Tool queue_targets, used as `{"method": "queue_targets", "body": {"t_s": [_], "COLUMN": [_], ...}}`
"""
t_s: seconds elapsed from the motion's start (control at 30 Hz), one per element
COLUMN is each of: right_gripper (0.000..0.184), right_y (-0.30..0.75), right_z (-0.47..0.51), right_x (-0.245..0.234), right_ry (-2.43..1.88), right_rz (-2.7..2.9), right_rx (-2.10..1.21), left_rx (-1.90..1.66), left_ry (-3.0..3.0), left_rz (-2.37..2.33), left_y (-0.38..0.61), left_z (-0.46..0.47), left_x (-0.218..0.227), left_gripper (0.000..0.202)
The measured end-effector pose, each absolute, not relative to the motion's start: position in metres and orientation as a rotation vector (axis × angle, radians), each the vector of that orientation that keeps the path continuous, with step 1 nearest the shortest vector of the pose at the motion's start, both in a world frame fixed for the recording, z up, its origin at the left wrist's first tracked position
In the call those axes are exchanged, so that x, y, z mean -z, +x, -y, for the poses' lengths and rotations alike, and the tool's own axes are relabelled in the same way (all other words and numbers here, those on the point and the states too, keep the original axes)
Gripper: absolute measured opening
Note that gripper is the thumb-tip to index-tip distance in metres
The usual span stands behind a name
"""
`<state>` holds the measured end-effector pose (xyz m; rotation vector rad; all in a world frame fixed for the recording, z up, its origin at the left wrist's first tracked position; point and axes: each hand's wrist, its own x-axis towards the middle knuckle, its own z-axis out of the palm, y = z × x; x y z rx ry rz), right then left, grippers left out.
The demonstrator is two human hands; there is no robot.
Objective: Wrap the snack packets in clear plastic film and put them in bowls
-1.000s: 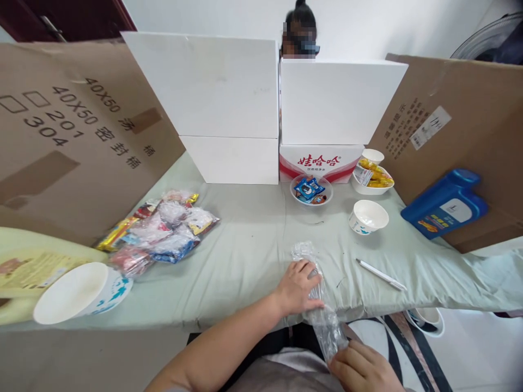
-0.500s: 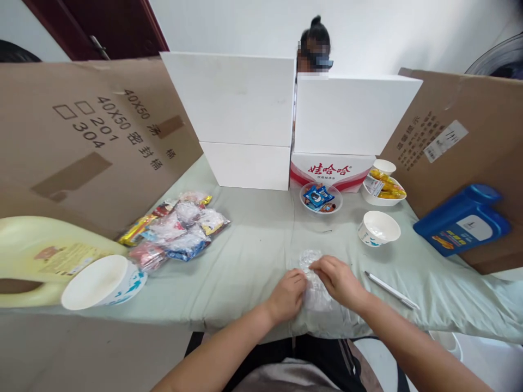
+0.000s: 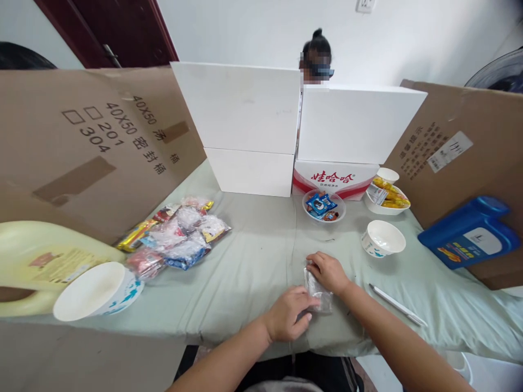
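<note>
A crumpled clear plastic bag (image 3: pixel 316 291) lies folded small on the pale green cloth near the table's front edge. My left hand (image 3: pixel 288 314) pinches its near end with curled fingers. My right hand (image 3: pixel 328 270) presses down on its far end, fingers closed over the plastic. Both forearms reach in from the bottom of the view.
A pile of snack packets (image 3: pixel 174 238) lies at left by a white paper bowl (image 3: pixel 95 290) and a yellow jug (image 3: pixel 38 261). Bowls (image 3: pixel 383 238) of snacks, a white pen (image 3: pixel 397 305) and a blue bottle (image 3: pixel 469 231) sit right. Cardboard and white boxes (image 3: pixel 241 125) wall the table; a person sits behind.
The long bag hanging off the table edge has been folded into a small packet on the cloth. My right hand came up from my lap onto the bag; my left shifted nearer me.
</note>
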<state>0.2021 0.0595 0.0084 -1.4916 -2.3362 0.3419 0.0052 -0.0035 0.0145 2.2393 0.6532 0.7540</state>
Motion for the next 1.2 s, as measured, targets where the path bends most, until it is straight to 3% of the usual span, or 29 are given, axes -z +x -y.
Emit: {"method": "queue_targets", "body": {"t_s": [0.13,0.33,0.57,0.77,1.03,1.2], "right_gripper": [0.021,0.021,0.022,0.022,0.022,0.022], "right_y": [0.205,0.207,0.210,0.206,0.199,0.198], "right_z": [-0.063,-0.065,-0.064,-0.063,-0.062,-0.060], "right_x": [-0.009,-0.010,-0.017,-0.018,-0.004,-0.003], "right_ry": [-1.505,-1.488,-1.453,-1.405,-1.431,-1.420], "right_rz": [2.359,2.440,2.445,2.481,2.549,2.559], "right_rx": [-0.270,-0.209,-0.162,-0.142,-0.083,-0.051], "left_rx": [-0.718,-0.694,-0.799,-0.814,-0.710,-0.860], "left_ry": [2.294,2.296,2.047,2.114,2.301,2.343], "left_rz": [-0.607,-0.652,-0.959,-0.862,-0.776,-1.042], "left_y": [0.008,0.011,0.008,0.010,0.003,0.000], "left_z": [0.002,0.005,0.018,0.021,0.030,0.035], "left_x": [-0.014,-0.015,-0.021,-0.017,-0.009,-0.026], "left_gripper": [0.020,0.014,0.030,0.018,0.020,0.022]}}
